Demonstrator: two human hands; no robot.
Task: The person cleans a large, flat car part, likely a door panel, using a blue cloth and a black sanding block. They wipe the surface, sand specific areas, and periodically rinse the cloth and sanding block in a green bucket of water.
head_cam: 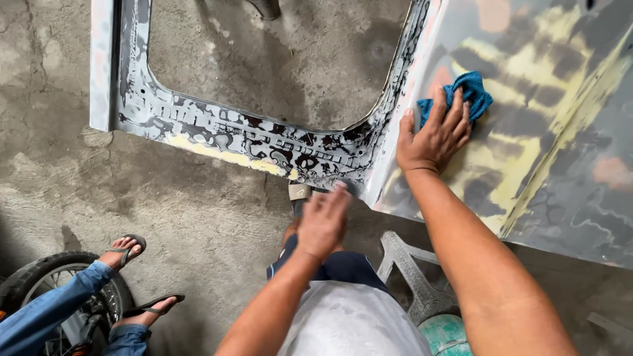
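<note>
— Pressing flat on a blue rag [469, 94], the right hand [435, 135] is spreading its fingers over the cloth and pinning it against the sanded car body panel [560, 151], up near the door-opening edge.

— And the left hand [323, 221]?

— It is hovering lower down, at the bottom corner of the door frame [264, 142]. The fingers are curling downward, and they may be holding something small against the metal, a bit of abrasive perhaps, but motion blur is hiding it, so I cannot tell whether it is gripping anything.

— So which step is in hand?

— Wiping, as I judge it. The panel is showing yellow filler, grey primer and dark patches, and the rag is sitting on the filler zone nearest the frame. The sill is looking wet and mottled, so the surface is probably being cleaned after sanding.

— What is the next move calling for?

— Keeping the palm flat and the pressure even while the rag is travelling along the panel, and steadying the body, since the person is leaning over a plastic stool [415, 277].

— Anything else around?

— Another person's sandalled feet [135, 277] are resting on the concrete floor [198, 217] beside a motorcycle wheel [39, 277], well apart from the work.
</note>
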